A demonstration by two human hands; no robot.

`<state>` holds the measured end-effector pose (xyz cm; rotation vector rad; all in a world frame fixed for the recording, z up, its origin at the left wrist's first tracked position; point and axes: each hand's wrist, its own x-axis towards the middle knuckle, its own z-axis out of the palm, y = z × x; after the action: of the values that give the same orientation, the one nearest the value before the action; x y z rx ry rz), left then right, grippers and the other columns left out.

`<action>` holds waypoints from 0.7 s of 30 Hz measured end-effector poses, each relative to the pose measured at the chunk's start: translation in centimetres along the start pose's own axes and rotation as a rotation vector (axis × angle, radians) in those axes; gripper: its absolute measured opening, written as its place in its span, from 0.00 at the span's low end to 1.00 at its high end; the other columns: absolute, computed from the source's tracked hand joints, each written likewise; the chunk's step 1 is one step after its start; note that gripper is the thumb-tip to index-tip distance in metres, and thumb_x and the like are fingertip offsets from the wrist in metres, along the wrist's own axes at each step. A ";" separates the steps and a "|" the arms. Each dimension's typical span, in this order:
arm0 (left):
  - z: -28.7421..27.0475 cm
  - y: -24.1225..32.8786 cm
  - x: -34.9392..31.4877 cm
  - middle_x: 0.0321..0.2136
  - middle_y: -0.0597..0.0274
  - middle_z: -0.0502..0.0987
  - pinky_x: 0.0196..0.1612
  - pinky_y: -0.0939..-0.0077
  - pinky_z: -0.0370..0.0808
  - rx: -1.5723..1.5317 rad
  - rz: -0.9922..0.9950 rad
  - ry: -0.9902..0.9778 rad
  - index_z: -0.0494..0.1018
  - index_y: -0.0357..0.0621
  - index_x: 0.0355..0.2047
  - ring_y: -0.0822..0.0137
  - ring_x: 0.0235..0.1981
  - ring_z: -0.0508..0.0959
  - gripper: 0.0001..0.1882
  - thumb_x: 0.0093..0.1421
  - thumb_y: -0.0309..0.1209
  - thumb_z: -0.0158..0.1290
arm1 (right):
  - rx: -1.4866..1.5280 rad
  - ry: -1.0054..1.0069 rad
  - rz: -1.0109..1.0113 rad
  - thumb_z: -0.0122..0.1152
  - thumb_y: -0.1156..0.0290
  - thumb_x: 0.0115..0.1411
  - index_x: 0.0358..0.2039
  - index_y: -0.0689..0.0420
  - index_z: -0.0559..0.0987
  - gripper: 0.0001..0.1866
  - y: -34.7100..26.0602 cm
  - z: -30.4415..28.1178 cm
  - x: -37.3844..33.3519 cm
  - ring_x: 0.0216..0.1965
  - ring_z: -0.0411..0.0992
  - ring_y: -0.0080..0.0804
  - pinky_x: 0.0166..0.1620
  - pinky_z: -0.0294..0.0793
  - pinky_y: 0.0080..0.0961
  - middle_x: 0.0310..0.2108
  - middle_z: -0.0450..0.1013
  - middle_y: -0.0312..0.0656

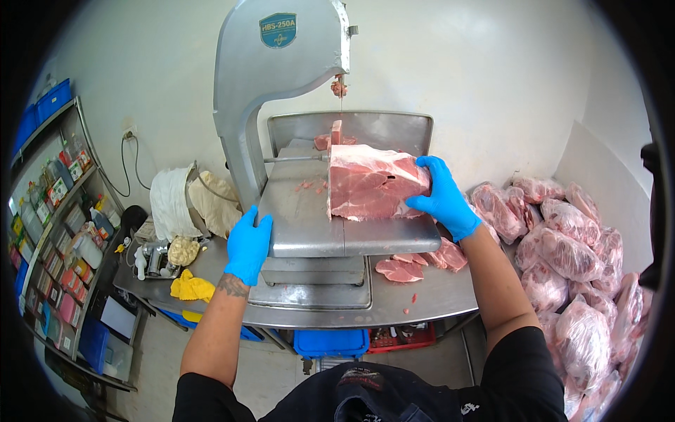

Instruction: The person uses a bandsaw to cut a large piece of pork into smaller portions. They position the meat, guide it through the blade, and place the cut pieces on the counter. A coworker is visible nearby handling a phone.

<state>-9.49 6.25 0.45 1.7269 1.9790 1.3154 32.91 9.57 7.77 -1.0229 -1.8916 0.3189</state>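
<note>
A large block of raw meat (pixel 376 184) with a pale fat rim lies on the steel table (pixel 295 235) of a meat band saw (pixel 240 77). My right hand (pixel 448 199), in a blue glove, grips the block's right end, thumb and fingers apart around it. The block's left side stands at the thin saw blade (pixel 342 104). My left hand (pixel 249 245), also gloved in blue, rests against the saw table's left front corner with nothing visible in it; its fingers point forward and partly show. Behind the block, a narrow upright slice (pixel 336 132) shows near the blade.
Cut meat slices (pixel 399 270) lie on the counter below the saw table's right side. Plastic-wrapped meat (pixel 569 260) is piled at the right. A yellow cloth (pixel 192 287) and metal machine parts (pixel 156 260) sit at the left, beside a stocked shelf (pixel 67 232).
</note>
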 end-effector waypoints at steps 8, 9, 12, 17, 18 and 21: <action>-0.5 0.9 -0.2 0.60 0.36 0.75 0.64 0.62 0.71 -0.002 -0.058 -0.048 0.67 0.30 0.66 0.47 0.61 0.76 0.33 0.68 0.41 0.55 | -0.086 0.010 -0.030 0.78 0.65 0.46 0.60 0.56 0.71 0.40 2.5 0.5 3.0 0.62 0.64 0.51 0.66 0.66 0.42 0.59 0.65 0.50; -0.5 0.9 -0.2 0.60 0.36 0.75 0.64 0.62 0.71 0.002 -0.055 -0.050 0.67 0.30 0.66 0.48 0.61 0.76 0.33 0.68 0.41 0.55 | -0.087 0.014 -0.029 0.78 0.65 0.46 0.60 0.55 0.71 0.40 2.9 0.5 3.2 0.62 0.64 0.51 0.66 0.67 0.42 0.59 0.65 0.50; -0.5 0.6 -0.1 0.60 0.37 0.75 0.64 0.62 0.71 0.003 -0.055 -0.055 0.67 0.30 0.66 0.48 0.61 0.76 0.33 0.68 0.41 0.55 | -0.049 0.014 -0.027 0.79 0.64 0.46 0.60 0.56 0.71 0.41 3.9 0.8 4.2 0.62 0.64 0.51 0.65 0.67 0.43 0.59 0.65 0.51; 0.0 -0.2 0.0 0.58 0.39 0.77 0.60 0.58 0.74 0.015 0.011 0.004 0.69 0.37 0.66 0.44 0.57 0.78 0.34 0.67 0.46 0.54 | -0.088 0.019 -0.034 0.79 0.63 0.45 0.61 0.56 0.71 0.42 5.7 1.0 5.9 0.63 0.64 0.52 0.66 0.67 0.43 0.60 0.66 0.52; 0.0 -0.2 0.1 0.58 0.39 0.77 0.60 0.58 0.74 0.015 0.014 0.000 0.69 0.37 0.66 0.44 0.57 0.78 0.34 0.67 0.46 0.54 | -0.091 0.020 -0.035 0.80 0.63 0.45 0.61 0.56 0.71 0.42 6.1 1.1 6.2 0.63 0.64 0.52 0.66 0.67 0.43 0.60 0.66 0.52; -0.1 0.0 0.1 0.59 0.38 0.76 0.62 0.59 0.73 0.019 -0.022 -0.027 0.68 0.35 0.67 0.46 0.59 0.78 0.34 0.67 0.44 0.55 | -0.087 0.022 -0.038 0.80 0.63 0.45 0.61 0.56 0.71 0.43 6.9 1.3 7.2 0.63 0.64 0.53 0.66 0.67 0.44 0.60 0.66 0.52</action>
<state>-9.64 6.32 0.55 1.7172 1.9968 1.2638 33.86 19.63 7.40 -1.0430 -1.9166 0.2040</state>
